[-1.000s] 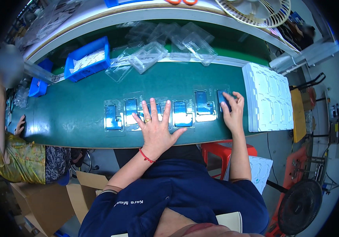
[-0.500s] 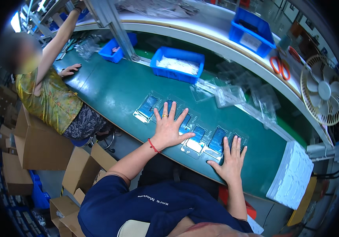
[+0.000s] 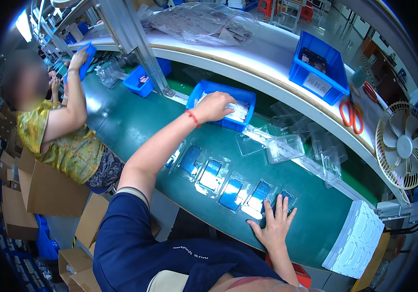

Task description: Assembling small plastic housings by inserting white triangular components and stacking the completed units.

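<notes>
1. Up goes the left hand (image 3: 215,107), stretched over the blue bin (image 3: 236,125) with its fingers bent down toward the white pieces (image 3: 239,112) inside; whether it pinches any of them, I cannot tell
2. Look at that wrist, a red bracelet (image 3: 193,118) around it, the forearm crossing above the near side of the green tabletop (image 3: 126,121)
3. Over on the other side, the right hand (image 3: 274,226) lies palm down, wide, fingers spread, its index fingertip at the right edge of the fifth blue piece (image 3: 257,194) and the next fingers over the last blue piece (image 3: 286,195), which they partly cover
4. And here is the row itself, six flat, glossy blue pieces, each in a clear tray, slanting across the table from the left forearm to the right hand; the leftmost is partly hidden behind that forearm, while the second blue piece (image 3: 190,159), the third blue piece (image 3: 211,175) and the fourth blue piece (image 3: 231,193) lie in plain sight, bright glare on several
5. Beyond the row, loose clear plastic covers (image 3: 285,148) sprawl along the table's far edge, right of the blue bin
6. At the table's right end stands a stack of white trays (image 3: 357,238)
7. Up on the shelf, orange-handled scissors (image 3: 351,117) lie between a second blue bin (image 3: 299,75) and a cream fan (image 3: 403,146)
8. Away to the left, a co-worker in a yellow patterned shirt (image 3: 72,151) holds up something flat and blue
</notes>
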Demonstrator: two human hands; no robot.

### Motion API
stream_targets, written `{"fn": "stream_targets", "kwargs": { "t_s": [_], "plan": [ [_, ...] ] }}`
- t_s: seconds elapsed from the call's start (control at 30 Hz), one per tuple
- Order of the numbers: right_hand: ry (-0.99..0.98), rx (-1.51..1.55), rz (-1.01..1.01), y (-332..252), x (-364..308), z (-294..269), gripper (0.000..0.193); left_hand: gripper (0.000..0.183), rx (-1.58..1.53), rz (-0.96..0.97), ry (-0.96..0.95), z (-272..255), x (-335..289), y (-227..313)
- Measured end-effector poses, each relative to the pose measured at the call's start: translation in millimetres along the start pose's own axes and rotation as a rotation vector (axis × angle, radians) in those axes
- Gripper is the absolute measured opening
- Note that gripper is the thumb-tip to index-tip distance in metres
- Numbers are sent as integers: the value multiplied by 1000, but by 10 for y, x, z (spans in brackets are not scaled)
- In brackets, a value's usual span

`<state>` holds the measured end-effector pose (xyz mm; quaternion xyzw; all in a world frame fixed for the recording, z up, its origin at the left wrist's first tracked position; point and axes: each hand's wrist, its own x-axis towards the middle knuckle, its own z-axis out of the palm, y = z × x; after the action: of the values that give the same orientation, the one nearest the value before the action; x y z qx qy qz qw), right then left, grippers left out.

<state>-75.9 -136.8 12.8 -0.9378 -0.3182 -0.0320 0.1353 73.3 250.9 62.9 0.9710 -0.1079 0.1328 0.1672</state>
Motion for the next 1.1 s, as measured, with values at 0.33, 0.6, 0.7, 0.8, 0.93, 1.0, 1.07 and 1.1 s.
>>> {"fn": "stream_targets", "kwargs": {
  "t_s": [0.33, 0.6, 0.7, 0.8, 0.93, 1.0, 1.07, 1.1],
  "plan": [
    [22, 74, -58, 62, 20, 24, 70, 43, 144, -88, -367, 368, 522, -129],
    [38, 145, -61, 68, 55, 2, 66, 27, 45, -80, -205, 215, 397, -148],
    [88, 201, -28, 58, 33, -16, 66, 22, -54, -97, -94, 156, 304, -193],
    [177, 214, -17, 88, -6, -1, 64, 20, -130, -183, -12, 117, 193, -169],
    [286, 246, -9, 84, 51, -100, 57, 20, -293, -278, 271, 28, 49, -165],
    [309, 407, -31, 75, 143, -161, 52, 20, -395, -369, 365, -35, -37, -130],
    [333, 551, -75, 4, 352, -221, 38, 17, -1202, -597, 457, -108, -179, 101],
    [296, 691, -35, -69, 494, -249, 35, 16, -1314, -613, 393, -108, -311, 165]
  ]
}}
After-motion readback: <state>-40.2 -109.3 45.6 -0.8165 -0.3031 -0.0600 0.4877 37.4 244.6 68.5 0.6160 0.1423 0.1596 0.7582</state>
